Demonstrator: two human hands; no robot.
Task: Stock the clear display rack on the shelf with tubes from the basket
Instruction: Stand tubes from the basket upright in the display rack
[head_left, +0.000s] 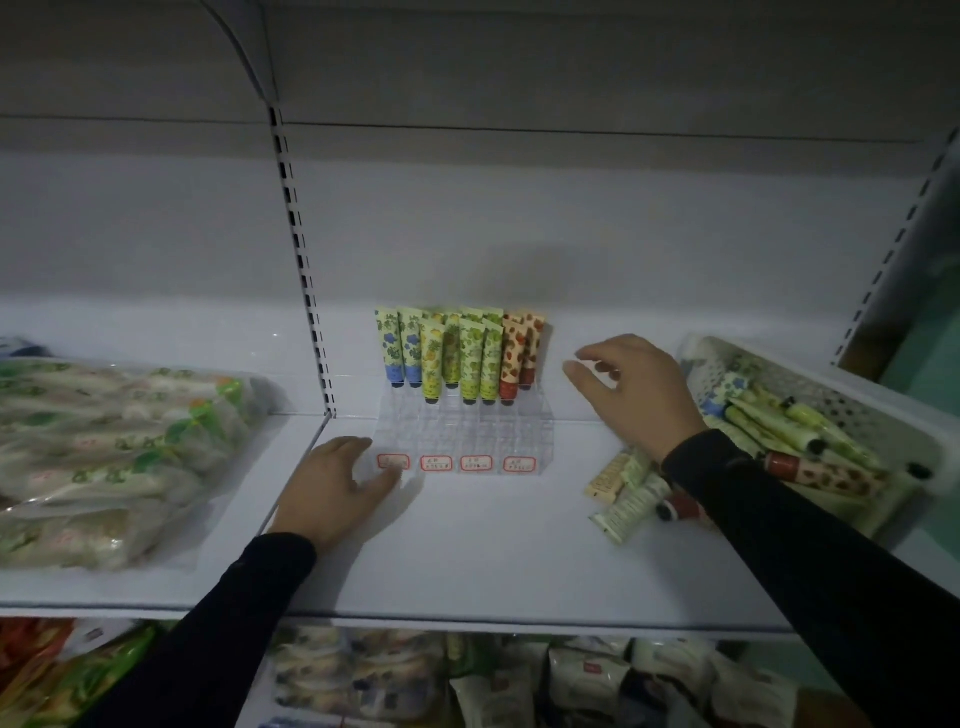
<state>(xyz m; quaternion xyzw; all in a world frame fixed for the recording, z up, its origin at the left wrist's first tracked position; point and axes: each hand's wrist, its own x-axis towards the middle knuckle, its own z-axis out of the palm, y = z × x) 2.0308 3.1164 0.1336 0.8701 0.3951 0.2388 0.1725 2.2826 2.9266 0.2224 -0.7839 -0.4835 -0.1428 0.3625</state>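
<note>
Head view: tubes judged light, soft, slick; best pinched mid-body, cap down. Fingers of left hand laid relaxed by clear rack; right hand loosely spread, nothing held.

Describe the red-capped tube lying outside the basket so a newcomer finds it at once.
Start at the white basket on the shelf's right end. Against its front-left side lies a small pile of loose tubes, partly under the right sleeve. The red-capped tube is the only red one there; its neighbours are pale cream-green.
</note>
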